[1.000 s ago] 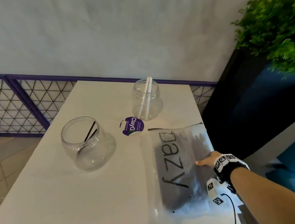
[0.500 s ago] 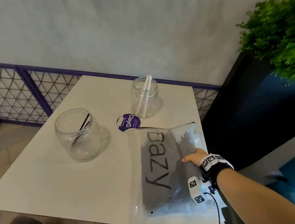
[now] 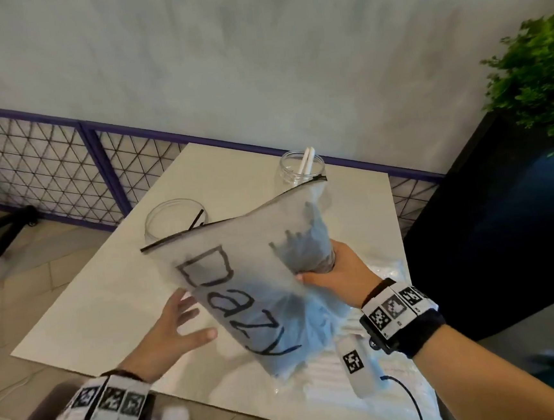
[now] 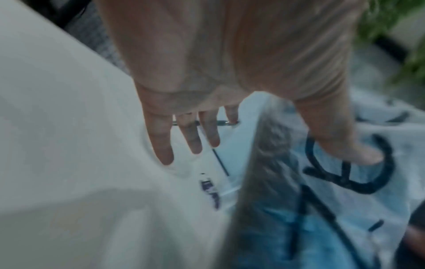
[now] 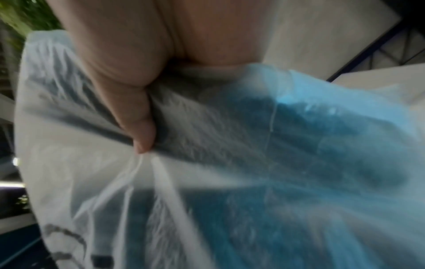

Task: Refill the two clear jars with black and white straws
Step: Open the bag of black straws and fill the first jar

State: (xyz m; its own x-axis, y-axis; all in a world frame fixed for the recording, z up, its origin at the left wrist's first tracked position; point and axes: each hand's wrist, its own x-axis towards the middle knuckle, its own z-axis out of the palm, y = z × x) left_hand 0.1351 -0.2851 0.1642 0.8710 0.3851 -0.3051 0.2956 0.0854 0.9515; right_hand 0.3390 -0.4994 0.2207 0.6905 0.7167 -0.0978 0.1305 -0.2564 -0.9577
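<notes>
A frosted zip bag (image 3: 241,280) lettered "Dazy" and full of dark straws is lifted off the white table (image 3: 102,292), tilted with its zip edge up. My right hand (image 3: 328,272) grips it at its right side, thumb (image 5: 140,127) pressed into the plastic (image 5: 253,163). My left hand (image 3: 178,325) is open with fingers spread just left of the bag (image 4: 345,182), not holding it. Behind the bag stand a wide clear jar (image 3: 172,219) with black straws and a narrower jar (image 3: 298,167) with white straws. A second bag of white straws (image 3: 320,377) lies under the lifted one.
A purple-framed wire fence (image 3: 65,174) runs behind the table. A dark planter (image 3: 491,224) with a green plant (image 3: 539,79) stands close on the right. Tiled floor (image 3: 15,299) lies to the left. A purple sticker (image 4: 210,191) shows on the table in the left wrist view.
My right hand has lifted the Dazy bag off the table and tilted it upright. My left hand has come into view beside the bag.
</notes>
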